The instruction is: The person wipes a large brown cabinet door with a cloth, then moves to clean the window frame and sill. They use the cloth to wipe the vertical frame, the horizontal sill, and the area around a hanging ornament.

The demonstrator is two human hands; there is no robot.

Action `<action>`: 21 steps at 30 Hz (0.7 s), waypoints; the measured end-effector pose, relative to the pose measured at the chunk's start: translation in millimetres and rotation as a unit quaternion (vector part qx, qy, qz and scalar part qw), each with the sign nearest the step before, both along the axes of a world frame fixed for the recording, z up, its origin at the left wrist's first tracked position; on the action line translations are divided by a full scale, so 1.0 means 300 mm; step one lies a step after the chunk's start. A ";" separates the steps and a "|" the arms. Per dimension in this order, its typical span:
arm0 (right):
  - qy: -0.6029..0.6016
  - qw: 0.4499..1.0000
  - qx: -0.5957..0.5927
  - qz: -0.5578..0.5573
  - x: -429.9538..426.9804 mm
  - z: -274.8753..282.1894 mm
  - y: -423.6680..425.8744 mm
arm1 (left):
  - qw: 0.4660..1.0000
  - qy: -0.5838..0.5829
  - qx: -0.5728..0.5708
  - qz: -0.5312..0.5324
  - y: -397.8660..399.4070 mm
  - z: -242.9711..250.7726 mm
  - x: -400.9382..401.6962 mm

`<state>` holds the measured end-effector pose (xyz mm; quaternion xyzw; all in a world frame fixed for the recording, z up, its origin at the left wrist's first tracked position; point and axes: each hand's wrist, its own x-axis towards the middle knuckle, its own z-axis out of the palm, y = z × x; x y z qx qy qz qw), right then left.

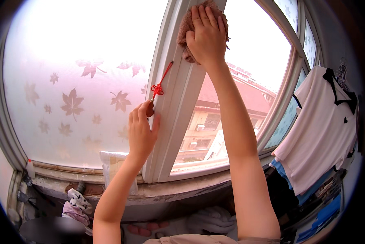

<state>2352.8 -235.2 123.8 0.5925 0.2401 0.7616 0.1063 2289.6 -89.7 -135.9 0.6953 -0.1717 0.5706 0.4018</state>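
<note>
My right hand [207, 39] is spread flat over a brown terry cloth [185, 33], pressing it on the upper part of the white window frame [177, 122]. Lower and to the left, my left hand [141, 128] has its fingers at a brown pendant [151, 110] below a red Chinese knot [157, 89]. The knot's cord runs up to a small fixing on the frame and slants left, drawn aside by the hand. My fingers partly cover the pendant.
Left stands a frosted pane [87, 128] with maple-leaf patterns; right, a clear pane [213, 122] shows buildings outside. A white packet [109, 164] leans on the worn sill [170, 193]. A small bottle [30, 168] stands far left. Hung clothes, including a white polo shirt [316, 131], crowd the right.
</note>
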 end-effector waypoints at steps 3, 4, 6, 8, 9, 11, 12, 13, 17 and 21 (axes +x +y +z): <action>0.027 1.000 0.002 0.012 -0.029 0.011 -0.005 | 0.999 0.000 0.008 0.038 -0.011 0.007 -0.020; 0.038 0.999 0.005 0.020 -0.042 -0.022 -0.008 | 0.999 0.009 0.012 0.042 -0.013 0.004 -0.023; 0.085 0.996 -0.017 0.000 -0.070 -0.190 -0.003 | 0.998 0.014 0.020 0.057 0.006 0.006 -0.034; 0.155 0.987 -0.036 0.006 -0.124 -0.352 -0.020 | 0.998 0.010 0.024 0.058 -0.001 0.009 -0.047; 0.177 0.983 -0.043 0.014 -0.136 -0.405 -0.037 | 0.998 0.011 0.027 0.048 -0.006 0.008 -0.052; 0.208 0.976 -0.053 0.027 -0.148 -0.411 -0.062 | 0.999 0.014 0.036 0.029 -0.013 0.010 -0.064; 0.216 0.974 -0.056 0.035 -0.144 -0.377 -0.072 | 0.999 0.013 0.041 0.027 -0.011 0.012 -0.071; 0.224 0.972 -0.059 0.044 -0.136 -0.338 -0.071 | 0.999 0.012 0.046 0.024 -0.010 0.015 -0.076; 0.151 0.985 -0.052 0.059 -0.071 -0.106 -0.035 | 0.999 0.017 0.046 0.020 -0.032 0.014 -0.066; 0.173 0.978 -0.092 0.069 -0.082 -0.142 -0.035 | 0.999 0.021 0.042 0.004 -0.036 0.002 -0.052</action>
